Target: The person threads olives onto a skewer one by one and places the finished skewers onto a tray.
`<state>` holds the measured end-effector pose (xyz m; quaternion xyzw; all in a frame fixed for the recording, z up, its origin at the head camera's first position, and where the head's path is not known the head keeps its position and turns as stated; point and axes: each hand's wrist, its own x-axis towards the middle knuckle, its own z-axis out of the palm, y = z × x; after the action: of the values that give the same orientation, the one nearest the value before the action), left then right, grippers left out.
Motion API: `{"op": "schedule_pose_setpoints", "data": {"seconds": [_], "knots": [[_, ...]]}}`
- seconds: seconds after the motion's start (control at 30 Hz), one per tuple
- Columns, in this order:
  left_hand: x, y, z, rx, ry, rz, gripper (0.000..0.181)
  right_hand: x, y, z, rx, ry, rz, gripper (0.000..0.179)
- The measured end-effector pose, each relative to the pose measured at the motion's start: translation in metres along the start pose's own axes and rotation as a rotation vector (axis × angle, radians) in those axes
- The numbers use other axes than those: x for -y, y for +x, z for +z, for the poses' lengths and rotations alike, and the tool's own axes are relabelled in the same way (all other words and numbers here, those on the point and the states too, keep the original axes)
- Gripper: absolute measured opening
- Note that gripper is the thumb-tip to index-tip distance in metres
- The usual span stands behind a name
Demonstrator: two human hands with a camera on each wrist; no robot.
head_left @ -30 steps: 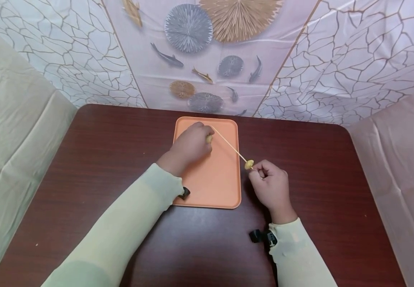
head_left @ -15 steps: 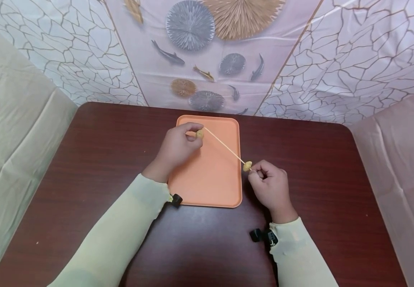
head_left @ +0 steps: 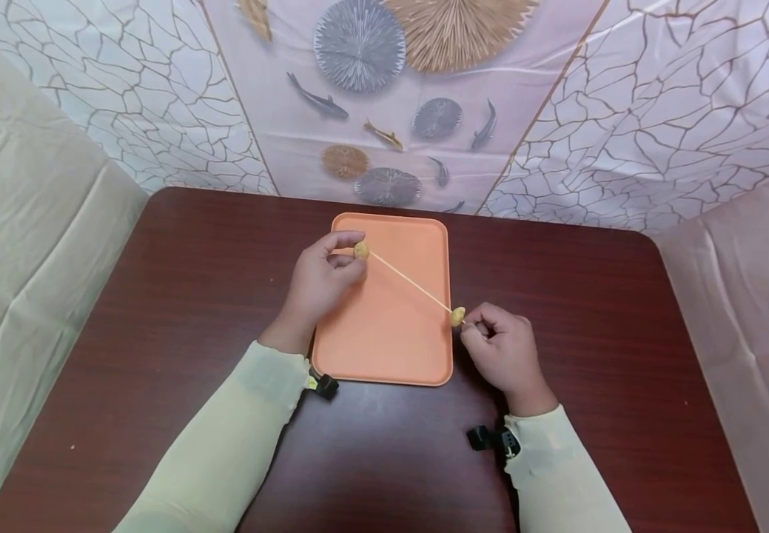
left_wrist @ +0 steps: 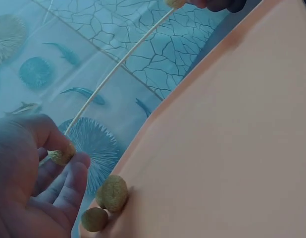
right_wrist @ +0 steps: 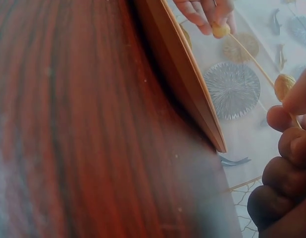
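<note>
My left hand pinches a small yellow-brown ball, seemingly food, between thumb and fingers above the tray's left side. My right hand, fingers curled, grips the near end of a thin wooden skewer just past the tray's right edge. A second ball is threaded on the skewer right by the right fingertips. The skewer slants up to the left, and its far end meets the ball in my left hand. In the left wrist view, a few more balls lie on the tray below that hand.
An orange rectangular tray rests on the dark red-brown wooden table. Patterned cloth hangs behind the table's far edge, with plain pale cloth at the sides. A black wrist camera sits at the left cuff.
My left hand has drawn back to the left with its ball and turned its fingers into view. The skewer's far end has gone from beside that ball to meeting it. My right hand has barely moved.
</note>
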<state>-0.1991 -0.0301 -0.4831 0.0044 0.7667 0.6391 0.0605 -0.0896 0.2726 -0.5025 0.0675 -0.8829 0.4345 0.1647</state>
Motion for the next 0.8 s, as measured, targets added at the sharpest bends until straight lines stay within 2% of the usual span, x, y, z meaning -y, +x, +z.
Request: {"op": "schedule_pose_setpoints", "data": {"seconds": [0.23, 0.47, 0.8], "knots": [[0.007, -0.003, 0.001, -0.061, -0.013, 0.024, 0.042, -0.002, 0.001, 0.001, 0.030, -0.004, -0.010, 0.029], [0.011, -0.001, 0.003, -0.061, -0.014, 0.081, 0.042, -0.003, 0.001, 0.001, 0.029, 0.006, -0.017, 0.031], [0.014, -0.004, 0.008, -0.155, 0.105, 0.247, 0.035, -0.002, -0.001, 0.004, 0.035, -0.015, -0.026, 0.030]]}}
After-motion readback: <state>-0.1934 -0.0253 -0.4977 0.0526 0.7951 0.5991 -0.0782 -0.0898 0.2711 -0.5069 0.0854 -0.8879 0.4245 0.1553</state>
